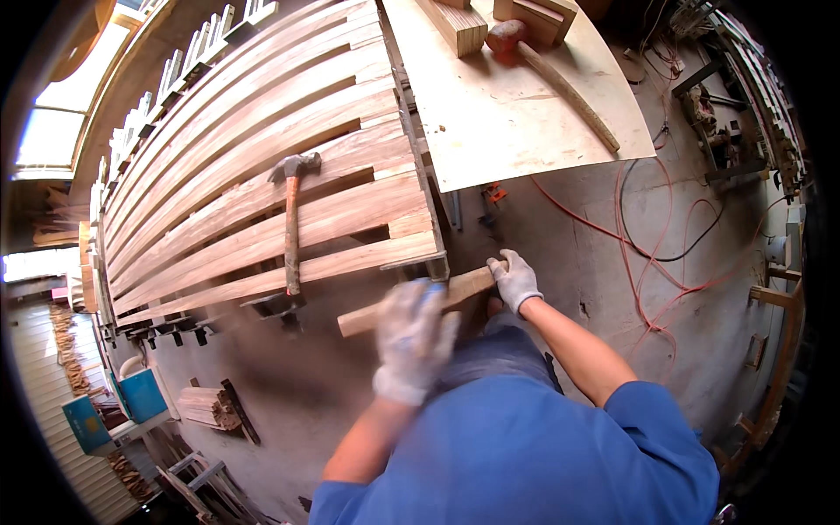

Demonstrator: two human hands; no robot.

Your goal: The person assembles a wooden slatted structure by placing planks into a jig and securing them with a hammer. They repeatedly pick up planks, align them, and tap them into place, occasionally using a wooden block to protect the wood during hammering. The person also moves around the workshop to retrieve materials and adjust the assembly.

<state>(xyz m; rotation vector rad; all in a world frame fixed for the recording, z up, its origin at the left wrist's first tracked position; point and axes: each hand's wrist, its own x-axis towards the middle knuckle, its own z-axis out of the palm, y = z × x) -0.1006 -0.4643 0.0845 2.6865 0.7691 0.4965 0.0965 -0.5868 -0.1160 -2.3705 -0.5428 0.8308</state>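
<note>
A short wooden board (471,285) spans the space in front of my body, close to the near corner of a slatted wooden panel (350,179). My gloved right hand (515,278) grips the board's right end. Over its middle is my gloved left hand (413,339), smeared by motion. A patch of blue shows at that hand's fingers, too blurred to name, and whether the fingers grip the board is unclear. On the panel's slats lies a claw hammer (292,219) with a worn wooden handle, apart from both hands.
At the upper right, a pale sheet (525,114) carries a red-headed mallet (569,92) and wooden blocks (457,26). Red and black hoses (643,254) curl across the concrete floor. Bundled wood strips (208,407) rest at lower left, near blue boxes (143,395). Metal clamps line the panel's edges.
</note>
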